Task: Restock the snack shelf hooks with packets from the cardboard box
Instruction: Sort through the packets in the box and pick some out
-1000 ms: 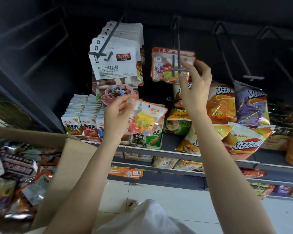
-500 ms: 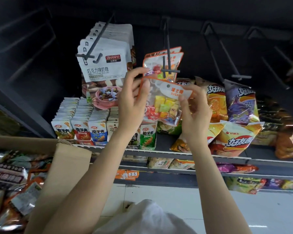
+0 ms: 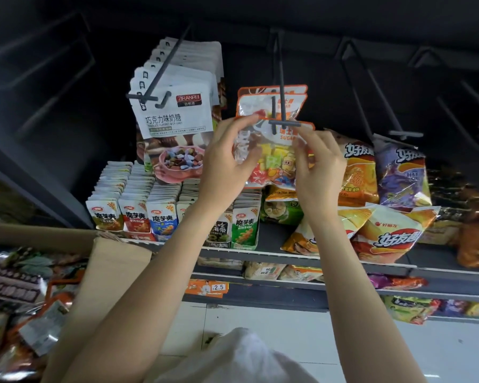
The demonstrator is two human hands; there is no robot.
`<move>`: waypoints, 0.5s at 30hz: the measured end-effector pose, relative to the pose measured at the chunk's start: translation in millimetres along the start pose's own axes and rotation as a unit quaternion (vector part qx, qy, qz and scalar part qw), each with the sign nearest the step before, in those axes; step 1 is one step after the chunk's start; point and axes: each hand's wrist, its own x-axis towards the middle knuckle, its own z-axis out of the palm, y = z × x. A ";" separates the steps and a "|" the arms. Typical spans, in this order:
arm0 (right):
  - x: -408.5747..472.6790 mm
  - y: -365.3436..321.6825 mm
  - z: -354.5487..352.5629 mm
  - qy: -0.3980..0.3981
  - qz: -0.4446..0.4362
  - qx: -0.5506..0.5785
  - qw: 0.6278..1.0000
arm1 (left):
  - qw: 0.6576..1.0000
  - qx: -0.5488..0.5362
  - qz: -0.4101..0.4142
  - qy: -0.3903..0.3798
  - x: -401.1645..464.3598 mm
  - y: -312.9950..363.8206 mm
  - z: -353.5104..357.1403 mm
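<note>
An orange-edged clear packet of colourful sugar candy (image 3: 274,156) is held up at the tip of the middle black hook (image 3: 284,123). My left hand (image 3: 227,161) pinches its left top edge and my right hand (image 3: 318,164) pinches its right top edge. Behind it two like candy packets (image 3: 271,100) hang on the same hook. The open cardboard box (image 3: 108,261) with several mixed snack packets sits at the lower left.
White chocolate-candy packets (image 3: 177,109) fill the hook to the left. Bare black hooks (image 3: 385,106) reach out on the right. The shelf (image 3: 274,255) below carries rows of small konjac packets (image 3: 133,217) and chip bags (image 3: 387,239). White tiled floor lies underneath.
My left hand raised the candy packet from chest height to the hook tip. My right hand left the hook and took the packet's right edge.
</note>
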 end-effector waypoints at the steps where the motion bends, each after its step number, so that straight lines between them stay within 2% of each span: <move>1: 4.5 3.6 3.6 -0.014 -0.003 -0.012 1.000 | 1.000 0.022 0.001 -0.008 5.3 -2.0 2.3; 5: 25.0 18.1 17.4 -0.105 -0.027 -0.123 0.986 | 0.992 0.116 0.005 -0.057 33.3 -11.0 14.4; 9: 33.7 21.0 28.1 -0.180 -0.004 -0.199 0.963 | 0.974 0.207 0.015 -0.090 49.2 -19.8 23.1; 12: 16.4 15.9 24.7 -0.174 0.027 -0.212 0.961 | 0.974 0.209 0.007 -0.087 36.5 -16.4 20.5; 15: -16.1 5.6 10.7 -0.143 0.019 -0.174 0.974 | 0.984 0.170 0.023 -0.053 8.3 -5.1 5.9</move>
